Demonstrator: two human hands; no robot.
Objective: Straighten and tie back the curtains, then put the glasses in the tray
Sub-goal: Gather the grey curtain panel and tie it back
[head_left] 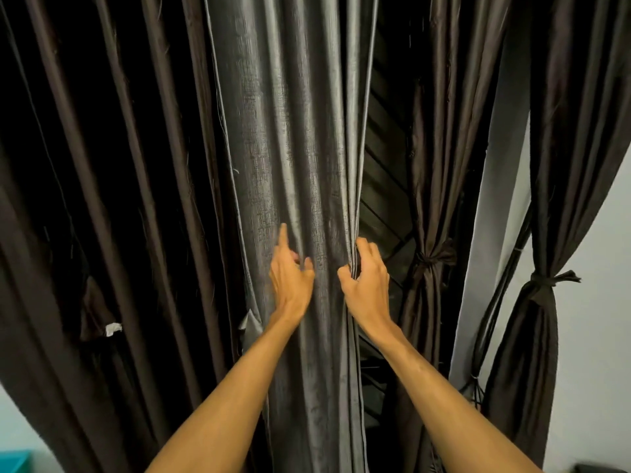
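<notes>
Brown drapes (102,199), right hand (367,278) on curtain (297,131)

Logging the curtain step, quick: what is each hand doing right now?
Left hand: index finger straight, other fingers pinching a fold of the grey curtain.
Right hand: gripping the grey curtain's right edge.

Teal box (12,464) at my lower left corner; white wall (594,336) right; dark slatted panel (382,186) centre-right; black cables (478,373) along wall
</notes>
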